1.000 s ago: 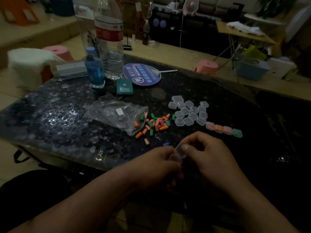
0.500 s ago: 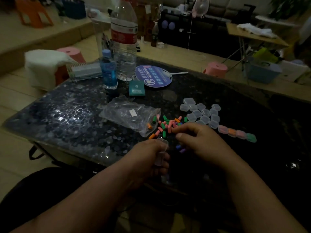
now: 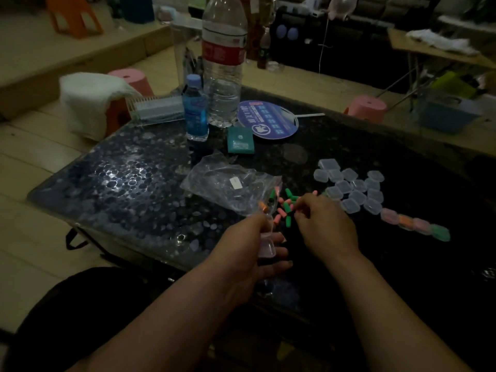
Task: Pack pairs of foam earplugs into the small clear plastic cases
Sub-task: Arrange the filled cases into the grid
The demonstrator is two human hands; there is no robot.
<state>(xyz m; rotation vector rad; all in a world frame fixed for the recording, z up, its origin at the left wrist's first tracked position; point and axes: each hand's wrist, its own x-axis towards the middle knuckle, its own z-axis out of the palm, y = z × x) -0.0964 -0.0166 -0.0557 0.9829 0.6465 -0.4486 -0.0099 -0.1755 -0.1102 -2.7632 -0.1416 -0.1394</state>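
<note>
The clear plastic bag (image 3: pixel 230 186) lies at the left of the work. The left hand (image 3: pixel 249 251) holds one small clear case (image 3: pixel 267 245) in curled fingers, near the table edge; its lid seems open. Just beyond it, the loose foam earplugs (image 3: pixel 284 208) lie in a heap. The right hand (image 3: pixel 326 224) reaches into this heap with bent fingertips; whether it already pinches a plug, I cannot tell. It is probably best to take two plugs of one colour and bring the case close under them. Empty cases (image 3: pixel 354 189) and a row of filled cases (image 3: pixel 413 224) lie at the right.
</note>
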